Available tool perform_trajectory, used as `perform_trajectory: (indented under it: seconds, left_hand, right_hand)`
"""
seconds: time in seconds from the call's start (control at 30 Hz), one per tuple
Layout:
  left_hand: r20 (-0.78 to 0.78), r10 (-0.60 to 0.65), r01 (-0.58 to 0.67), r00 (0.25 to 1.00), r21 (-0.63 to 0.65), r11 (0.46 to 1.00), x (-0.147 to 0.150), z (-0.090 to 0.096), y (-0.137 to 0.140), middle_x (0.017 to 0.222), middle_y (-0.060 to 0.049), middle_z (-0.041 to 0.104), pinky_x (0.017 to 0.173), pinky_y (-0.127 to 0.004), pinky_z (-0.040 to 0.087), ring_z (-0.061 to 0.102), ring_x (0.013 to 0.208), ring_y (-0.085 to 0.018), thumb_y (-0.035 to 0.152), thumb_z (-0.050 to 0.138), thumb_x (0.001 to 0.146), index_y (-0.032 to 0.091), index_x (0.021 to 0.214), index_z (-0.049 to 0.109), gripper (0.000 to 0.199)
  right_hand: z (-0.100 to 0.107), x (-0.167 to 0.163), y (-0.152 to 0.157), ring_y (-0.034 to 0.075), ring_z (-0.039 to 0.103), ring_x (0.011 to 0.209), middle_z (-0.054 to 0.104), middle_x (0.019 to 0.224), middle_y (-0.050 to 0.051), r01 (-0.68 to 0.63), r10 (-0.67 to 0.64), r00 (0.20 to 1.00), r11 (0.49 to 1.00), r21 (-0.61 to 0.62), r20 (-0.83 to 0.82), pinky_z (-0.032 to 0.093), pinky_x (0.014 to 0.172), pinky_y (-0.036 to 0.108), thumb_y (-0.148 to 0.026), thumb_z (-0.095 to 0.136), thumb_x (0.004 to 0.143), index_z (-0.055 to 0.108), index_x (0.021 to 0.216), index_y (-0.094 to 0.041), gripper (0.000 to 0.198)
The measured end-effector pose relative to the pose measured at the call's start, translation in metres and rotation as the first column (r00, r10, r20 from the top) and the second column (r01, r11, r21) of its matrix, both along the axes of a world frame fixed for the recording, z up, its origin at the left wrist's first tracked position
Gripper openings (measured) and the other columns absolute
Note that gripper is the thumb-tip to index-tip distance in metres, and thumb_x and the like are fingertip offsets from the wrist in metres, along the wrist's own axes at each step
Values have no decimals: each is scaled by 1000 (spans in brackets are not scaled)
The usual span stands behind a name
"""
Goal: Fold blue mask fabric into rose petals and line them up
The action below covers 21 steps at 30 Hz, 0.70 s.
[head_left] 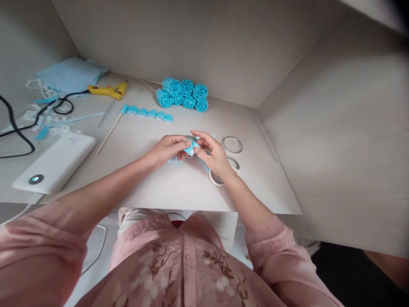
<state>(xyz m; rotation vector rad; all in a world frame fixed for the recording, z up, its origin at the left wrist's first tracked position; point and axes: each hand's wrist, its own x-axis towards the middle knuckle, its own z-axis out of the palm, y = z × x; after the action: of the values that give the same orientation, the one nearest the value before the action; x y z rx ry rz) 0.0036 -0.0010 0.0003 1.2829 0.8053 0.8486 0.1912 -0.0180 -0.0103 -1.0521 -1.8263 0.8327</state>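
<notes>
My left hand [171, 148] and my right hand [212, 153] are close together above the middle of the table, both pinching a small folded piece of blue fabric [191, 147]. Thumbs press on it from the near side. Around and behind the piece shows the rim of a tape roll [191, 137], partly covered by the fingers; I cannot tell whether it is touched. Beside my right wrist lie a cream tape roll [214, 179] and a grey ring [235, 163]. A thin metal ring [232, 145] lies farther right. More blue scraps [204, 164] are partly hidden under my hands.
Blue fabric roses [187, 94] on sticks lie at the back. Nearer are a strip of blue petals [147, 112] and a wooden stick [108, 134]. At left are a yellow glue gun [110, 89], stacked blue masks [70, 74], a black cord [15, 123] and a white power bank [57, 162].
</notes>
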Motion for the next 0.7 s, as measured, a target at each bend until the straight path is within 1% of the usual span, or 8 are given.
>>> perform_trajectory:
  seconds: [0.1, 0.27, 0.33, 0.4, 0.47, 0.57, 0.63, 0.7]
  left_hand:
    - [51, -19, 19, 999, 0, 1000, 2, 1, -1, 66, -2, 63, 56, -25, 44, 56, 58, -12, 46, 68, 75, 14, 76, 62, 32]
    - [-79, 67, -61, 995, 78, 995, 2, -2, 0, 62, 2, 60, 53, -22, 40, 50, 53, -9, 34, 74, 66, 14, 76, 61, 25]
    - [-68, 131, -125, 989, 91, 988, 0, -4, 3, 61, 2, 60, 53, -22, 40, 51, 53, -9, 33, 72, 67, 15, 75, 60, 23]
    - [-39, 180, -176, 983, 98, 979, -2, -5, 6, 61, 2, 60, 53, -23, 40, 51, 52, -9, 33, 70, 69, 15, 73, 58, 22]
    - [-10, 209, -207, 978, 97, 974, -3, -6, 8, 62, 1, 61, 54, -23, 40, 51, 52, -9, 34, 69, 70, 16, 73, 57, 22]
    - [-4, 210, -209, 978, 107, 972, -3, -8, 10, 65, 1, 62, 57, -24, 41, 52, 55, -10, 35, 69, 70, 17, 75, 58, 22]
    - [-35, 178, -171, 983, 137, 976, -3, -11, 10, 68, 0, 64, 61, -24, 43, 55, 60, -12, 38, 69, 70, 17, 77, 59, 25]
    - [-118, 123, -93, 985, 227, 969, -3, -15, 10, 70, 0, 64, 65, -25, 43, 57, 66, -14, 40, 67, 70, 17, 78, 61, 26]
  right_hand:
    - [-2, -2, -1, 16, 60, 82, 62, 87, 1, 29, -29, 999, 999, 20, -24, 52, 84, 33, -40, 58, 90, 57, 129, -22, 43]
    - [-2, 6, 6, 16, 62, 84, 65, 88, 3, 37, -36, 999, 998, 55, -16, 51, 83, 32, -41, 49, 95, 54, 134, -20, 44]
    - [6, 19, 8, 17, 64, 88, 69, 93, 5, 113, -118, 992, 988, 106, 36, 51, 84, 31, -38, 44, 97, 52, 136, -19, 45]
    - [18, 36, 5, 17, 66, 91, 71, 98, 7, 209, -233, 957, 967, 148, 172, 51, 83, 30, -34, 45, 95, 55, 134, -18, 43]
    - [29, 52, -5, 18, 67, 88, 73, 98, 7, 275, -313, 862, 950, 150, 399, 50, 80, 30, -27, 48, 93, 61, 127, -18, 39]
    - [36, 63, -32, 22, 69, 91, 75, 103, 9, 288, -303, 620, 946, 149, 724, 49, 80, 31, -26, 54, 91, 62, 129, -19, 39]
    - [34, 62, -48, 26, 70, 94, 74, 109, 13, 275, -261, 452, 950, 146, 853, 50, 78, 32, -33, 57, 91, 60, 131, -18, 43]
    - [26, 57, -59, 28, 69, 97, 72, 112, 16, 273, -239, 358, 951, 143, 903, 50, 78, 34, -39, 58, 92, 56, 136, -16, 50]
